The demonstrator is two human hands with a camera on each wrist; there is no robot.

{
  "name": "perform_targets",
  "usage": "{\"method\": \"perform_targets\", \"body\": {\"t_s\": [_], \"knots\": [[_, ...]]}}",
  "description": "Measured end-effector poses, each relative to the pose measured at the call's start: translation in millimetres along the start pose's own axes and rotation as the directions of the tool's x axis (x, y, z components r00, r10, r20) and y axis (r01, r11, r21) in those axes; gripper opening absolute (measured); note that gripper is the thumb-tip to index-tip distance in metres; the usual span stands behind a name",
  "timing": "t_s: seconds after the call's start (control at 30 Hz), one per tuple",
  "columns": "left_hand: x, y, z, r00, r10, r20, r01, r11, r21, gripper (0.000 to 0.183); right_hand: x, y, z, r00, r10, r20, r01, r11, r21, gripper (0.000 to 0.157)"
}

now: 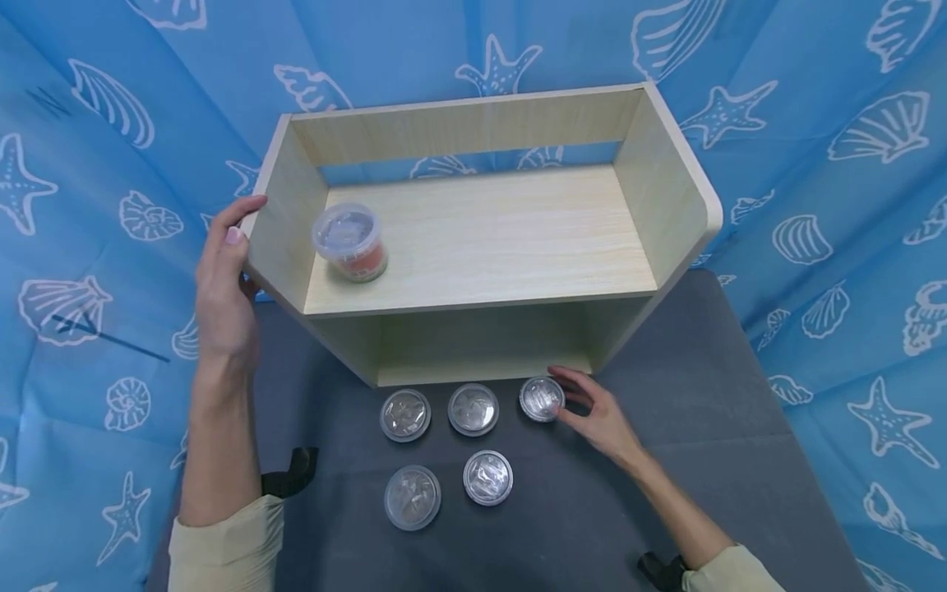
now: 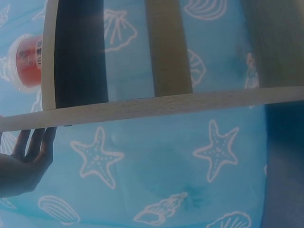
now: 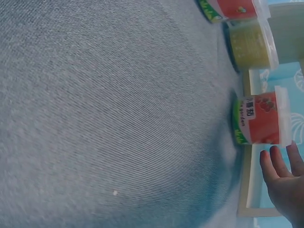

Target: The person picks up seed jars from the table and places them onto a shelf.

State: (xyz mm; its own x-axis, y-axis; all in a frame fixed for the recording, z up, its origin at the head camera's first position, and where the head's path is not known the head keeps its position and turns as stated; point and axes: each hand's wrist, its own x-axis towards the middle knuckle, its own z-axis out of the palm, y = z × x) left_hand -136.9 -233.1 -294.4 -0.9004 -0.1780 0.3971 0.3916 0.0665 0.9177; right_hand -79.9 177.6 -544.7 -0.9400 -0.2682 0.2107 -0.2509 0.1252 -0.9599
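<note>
A pale wooden two-tier shelf [image 1: 481, 300] stands on the grey cloth. My left hand [image 1: 225, 279] rests against the outer edge of its left side panel; in the left wrist view the fingers [image 2: 33, 145] reach up to the panel. At the lower right front, my right hand [image 1: 595, 411] is spread beside a small lidded tub [image 1: 542, 399], thumb and forefinger near its rim. In the right wrist view that tub [image 3: 261, 118] has a red body, green base and pale lid; the fingers [image 3: 280, 164] stay extended beside it. Whether they touch it I cannot tell.
A lidded tub with reddish contents [image 1: 360, 251] stands on the upper tier at the left. Several more clear-lidded tubs [image 1: 473, 409] stand on the grey cloth [image 1: 710, 395] before the shelf. A blue curtain [image 1: 829, 247] with white shell prints hangs around.
</note>
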Motion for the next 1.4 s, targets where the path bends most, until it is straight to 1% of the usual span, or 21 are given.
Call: {"method": "perform_targets", "body": {"t_s": [0.3,0.53,0.83,1.17,1.4], "knots": [[1.8,0.2,0.8,1.0,0.0,0.003,0.0,1.0,0.002,0.04,-4.2,11.9,6.9,0.993,0.107,0.044,-0.108,0.994,0.004,0.072],[0.2,0.5,-1.1,1.0,-0.001,0.003,0.001,1.0,0.001,0.04,-9.3,17.5,13.3,0.985,0.168,0.051,-0.166,0.985,-0.035,0.082],[0.4,0.1,1.9,1.0,0.005,-0.001,-0.005,0.999,0.043,0.041,-10.0,23.2,20.5,0.985,0.175,-0.006,-0.175,0.984,-0.022,0.089],[-0.3,-1.1,2.9,1.0,0.008,-0.001,-0.007,0.999,0.036,0.041,-11.4,24.3,19.2,0.982,0.186,-0.038,-0.187,0.981,-0.042,0.083],[-0.1,-1.1,2.9,1.0,0.01,0.003,-0.011,1.0,0.03,0.041,-10.5,19.7,15.2,0.98,0.197,-0.034,-0.199,0.979,-0.045,0.079]]}}
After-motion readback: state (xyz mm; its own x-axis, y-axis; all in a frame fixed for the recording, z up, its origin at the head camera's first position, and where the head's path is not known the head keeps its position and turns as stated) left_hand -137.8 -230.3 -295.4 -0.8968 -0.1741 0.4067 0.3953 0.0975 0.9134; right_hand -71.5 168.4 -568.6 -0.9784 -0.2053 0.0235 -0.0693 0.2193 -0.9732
